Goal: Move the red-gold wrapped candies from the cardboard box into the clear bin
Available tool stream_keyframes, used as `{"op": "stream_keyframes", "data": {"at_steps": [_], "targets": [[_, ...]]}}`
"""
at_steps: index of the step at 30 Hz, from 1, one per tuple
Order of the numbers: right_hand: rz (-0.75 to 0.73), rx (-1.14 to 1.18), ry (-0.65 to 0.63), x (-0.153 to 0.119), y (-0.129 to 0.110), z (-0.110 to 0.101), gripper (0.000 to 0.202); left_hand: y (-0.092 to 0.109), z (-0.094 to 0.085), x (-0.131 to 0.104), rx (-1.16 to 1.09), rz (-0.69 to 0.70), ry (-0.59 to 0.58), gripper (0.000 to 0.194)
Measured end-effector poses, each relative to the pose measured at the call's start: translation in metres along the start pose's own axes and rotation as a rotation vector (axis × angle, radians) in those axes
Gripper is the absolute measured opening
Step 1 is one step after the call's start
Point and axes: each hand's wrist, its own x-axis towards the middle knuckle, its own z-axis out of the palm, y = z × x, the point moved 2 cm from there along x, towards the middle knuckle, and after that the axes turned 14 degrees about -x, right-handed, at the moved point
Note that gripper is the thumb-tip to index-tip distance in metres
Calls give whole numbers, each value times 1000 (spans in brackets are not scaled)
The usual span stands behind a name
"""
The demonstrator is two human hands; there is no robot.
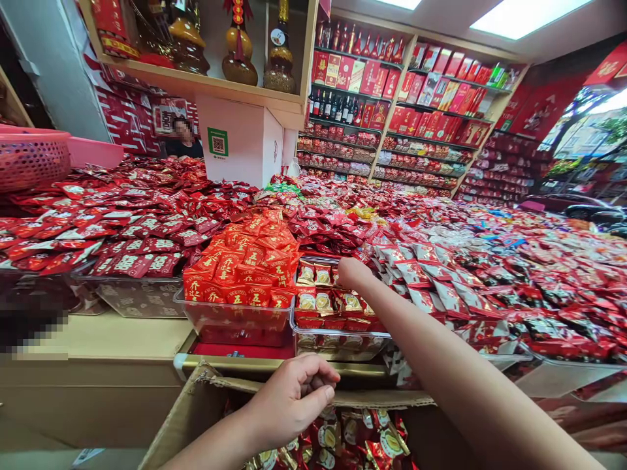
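Observation:
My left hand (304, 390) hovers above a cardboard box (193, 418), its fingers loosely curled and the thumb apart from them; I see nothing in it. Inside the box lie several red and gold candy packets (337, 434) with a pale round picture. My right hand (351, 274) reaches over a clear plastic bin (337, 339) to the back of the same kind of packets (318, 300), lined up in rows. Its fingers are hidden behind the hand and wrist, so I cannot see whether they hold anything.
Left of that bin, another clear bin (235, 323) is heaped with bright red candy packets (245, 261). More red packets (151, 228) cover the counter on both sides. A pink basket (34, 156) stands far left. Shelves (386, 130) with bottles and boxes rise behind; a person (183, 140) is at the back.

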Motion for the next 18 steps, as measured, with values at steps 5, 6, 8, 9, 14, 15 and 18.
{"op": "stream_keyframes", "data": {"at_steps": [5,6,8,9,14,15,18], "targets": [[-3,-10,18,-3,1,-8,22,1,0,-1,-12,-16,4,13],[0,-14,30,-7,0,-14,20,1,0,-1,-19,-16,5,13],[5,-28,73,-24,-3,-28,21,1,0,-1,-39,-15,2,13],[1,-36,102,-37,-7,-35,23,1,0,-1,-56,-19,6,13],[-297,-70,118,-127,-38,-30,20,1,1,-1,-148,16,70,7],[-458,-80,87,-143,-42,-19,19,2,2,-1,-103,60,63,7],[-601,26,137,-170,-34,15,21,7,4,-1,110,156,35,14]]}}
